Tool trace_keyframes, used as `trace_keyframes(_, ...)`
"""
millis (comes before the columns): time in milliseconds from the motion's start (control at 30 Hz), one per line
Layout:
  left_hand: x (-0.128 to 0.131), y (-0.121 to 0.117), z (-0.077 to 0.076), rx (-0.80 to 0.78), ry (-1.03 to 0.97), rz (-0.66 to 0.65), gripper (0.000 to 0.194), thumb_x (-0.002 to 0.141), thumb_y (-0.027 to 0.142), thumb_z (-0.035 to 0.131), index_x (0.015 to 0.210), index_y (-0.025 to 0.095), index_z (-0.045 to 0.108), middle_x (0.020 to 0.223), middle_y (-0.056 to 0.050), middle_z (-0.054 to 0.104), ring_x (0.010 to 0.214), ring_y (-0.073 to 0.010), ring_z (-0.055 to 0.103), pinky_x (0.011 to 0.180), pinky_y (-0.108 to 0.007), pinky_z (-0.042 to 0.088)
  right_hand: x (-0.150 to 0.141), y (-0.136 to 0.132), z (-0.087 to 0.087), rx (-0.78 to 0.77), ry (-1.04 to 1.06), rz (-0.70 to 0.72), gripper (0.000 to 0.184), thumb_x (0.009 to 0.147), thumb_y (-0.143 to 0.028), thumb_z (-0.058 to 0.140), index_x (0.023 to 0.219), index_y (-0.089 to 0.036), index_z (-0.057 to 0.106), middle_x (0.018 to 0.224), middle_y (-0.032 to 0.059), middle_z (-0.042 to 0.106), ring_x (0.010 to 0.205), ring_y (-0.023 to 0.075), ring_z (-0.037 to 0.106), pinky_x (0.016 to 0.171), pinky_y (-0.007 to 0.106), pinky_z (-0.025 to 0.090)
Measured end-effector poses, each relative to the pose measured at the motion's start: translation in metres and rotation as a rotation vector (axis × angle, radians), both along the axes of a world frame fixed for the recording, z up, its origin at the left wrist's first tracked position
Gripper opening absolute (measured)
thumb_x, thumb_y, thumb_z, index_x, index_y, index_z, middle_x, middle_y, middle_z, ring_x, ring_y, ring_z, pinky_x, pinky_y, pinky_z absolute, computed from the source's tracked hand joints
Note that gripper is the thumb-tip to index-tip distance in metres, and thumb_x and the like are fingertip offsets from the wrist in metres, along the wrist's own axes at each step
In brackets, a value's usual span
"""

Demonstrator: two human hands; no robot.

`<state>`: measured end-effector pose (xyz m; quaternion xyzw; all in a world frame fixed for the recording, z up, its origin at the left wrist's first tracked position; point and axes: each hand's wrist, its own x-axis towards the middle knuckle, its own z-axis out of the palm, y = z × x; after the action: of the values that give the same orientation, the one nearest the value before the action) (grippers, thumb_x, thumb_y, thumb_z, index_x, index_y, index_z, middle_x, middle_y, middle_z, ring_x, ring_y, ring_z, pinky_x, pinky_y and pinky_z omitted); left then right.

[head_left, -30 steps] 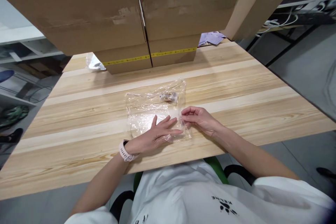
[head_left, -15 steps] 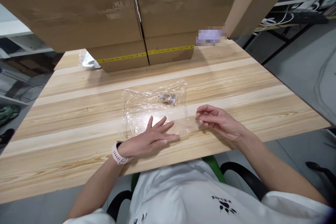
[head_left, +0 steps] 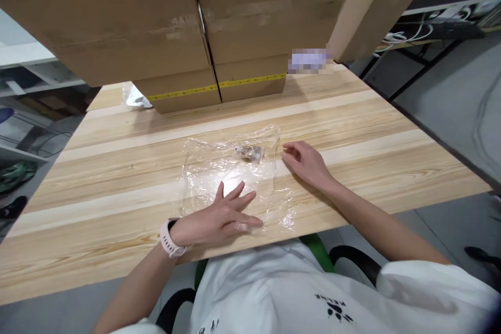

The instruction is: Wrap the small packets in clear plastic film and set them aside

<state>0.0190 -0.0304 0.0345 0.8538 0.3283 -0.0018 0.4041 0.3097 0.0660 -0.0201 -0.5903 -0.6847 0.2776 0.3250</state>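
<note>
A crumpled sheet of clear plastic film (head_left: 207, 172) lies spread on the wooden table before me. On its upper right part rests a small clear packet (head_left: 250, 153) with brownish and whitish contents, too small to make out. My left hand (head_left: 225, 214), with a pale pink watch at the wrist, lies open on the lower part of the film, fingers spread. Beside the film's right edge is my right hand (head_left: 307, 164), its fingers curled and thumb close to the forefinger. Whether it pinches the film's edge is hidden.
Large cardboard boxes (head_left: 250, 26) with yellow tape stand across the table's back. A silvery plastic bag (head_left: 136, 96) lies by their left corner, and a blurred purple item (head_left: 310, 60) sits at their right. The wooden table (head_left: 97, 188) ends close to my body.
My right hand has moved left and farther from me, up to the film's right edge. A flap of film now lies spread at the lower right. My left hand stays on the film.
</note>
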Motion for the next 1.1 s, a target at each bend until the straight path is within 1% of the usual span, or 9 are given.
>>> trace_keyframes(67,-0.001,0.0,0.0,-0.006,-0.003,-0.006,0.036,0.105,0.04,0.048,0.138,0.045,0.062,0.167,0.001,0.023,0.157,-0.0361,0.003,0.118,-0.073,-0.008,-0.001,0.018,-0.004,0.103,-0.186,-0.006,0.031,0.088,-0.04,0.062,0.108,-0.019,0.073,0.105,0.0125,0.068,0.102,0.0304,0.059,0.097,0.051,0.045)
trace_keyframes(167,-0.003,0.001,0.002,-0.035,0.006,-0.009,0.036,0.106,0.042,0.045,0.139,0.046,0.061,0.166,0.002,0.024,0.157,-0.0349,0.003,0.119,-0.073,-0.008,-0.004,0.048,-0.006,0.058,-0.164,0.071,0.03,0.089,-0.043,0.063,0.103,-0.019,0.074,0.109,0.0133,0.066,0.11,0.0319,0.055,0.101,0.053,0.042)
trace_keyframes(300,-0.004,0.001,0.004,-0.061,0.004,-0.002,0.037,0.106,0.043,0.044,0.139,0.046,0.06,0.165,0.002,0.028,0.157,-0.0318,0.002,0.12,-0.071,-0.008,-0.019,0.066,-0.002,-0.186,0.257,0.206,0.017,0.086,-0.035,0.07,0.082,-0.019,0.068,0.096,0.0069,0.068,0.092,0.0208,0.061,0.091,0.04,0.05)
trace_keyframes(400,-0.003,0.001,0.004,-0.063,-0.006,-0.002,0.037,0.106,0.044,0.044,0.138,0.045,0.061,0.165,0.001,0.028,0.157,-0.0322,0.001,0.12,-0.071,-0.008,-0.031,0.06,0.002,-0.394,0.648,0.18,0.016,0.087,-0.029,0.072,0.079,-0.02,0.061,0.088,0.0035,0.07,0.08,0.0141,0.065,0.08,0.03,0.055)
trace_keyframes(500,-0.003,0.0,0.004,-0.064,0.016,-0.005,0.037,0.106,0.043,0.044,0.139,0.045,0.061,0.166,0.001,0.026,0.157,-0.0329,0.001,0.119,-0.072,-0.009,-0.035,0.053,0.004,-0.578,0.84,0.112,0.022,0.092,-0.026,0.071,0.08,-0.02,0.054,0.081,0.0048,0.072,0.069,0.0129,0.066,0.064,0.025,0.057)
trace_keyframes(667,-0.004,0.0,0.0,-0.046,-0.01,-0.008,0.036,0.105,0.039,0.048,0.138,0.047,0.061,0.166,0.003,0.026,0.157,-0.0327,0.002,0.12,-0.07,-0.01,-0.025,0.056,0.005,-0.597,0.881,0.017,0.022,0.097,-0.021,0.066,0.08,-0.02,0.052,0.059,-0.003,0.059,0.046,0.0071,0.051,0.041,0.015,0.043)
trace_keyframes(800,-0.004,-0.001,-0.001,-0.043,0.004,-0.005,0.036,0.105,0.039,0.049,0.138,0.047,0.061,0.166,0.003,0.024,0.157,-0.0333,0.0,0.119,-0.071,-0.011,-0.024,0.049,0.01,-0.619,0.921,0.07,0.012,0.095,-0.025,0.069,0.093,-0.019,0.058,0.073,0.0011,0.069,0.058,0.0095,0.062,0.049,0.018,0.052)
trace_keyframes(933,-0.002,-0.001,0.0,-0.044,0.034,-0.012,0.036,0.105,0.041,0.049,0.138,0.046,0.061,0.167,0.003,0.022,0.156,-0.0348,-0.001,0.118,-0.072,-0.011,-0.018,0.042,0.011,-0.637,0.897,0.211,0.044,0.075,-0.014,0.085,0.113,-0.02,0.063,0.073,-0.0019,0.068,0.058,0.0114,0.063,0.053,0.023,0.055)
trace_keyframes(1100,-0.001,-0.004,-0.002,-0.008,0.002,0.02,0.038,0.104,0.037,0.051,0.14,0.047,0.058,0.166,0.003,0.023,0.156,-0.0334,0.002,0.119,-0.07,-0.011,0.019,0.064,0.008,-0.485,0.592,0.047,0.033,0.073,-0.015,0.083,0.103,-0.019,0.07,0.07,0.0005,0.066,0.056,0.0128,0.059,0.052,0.027,0.051)
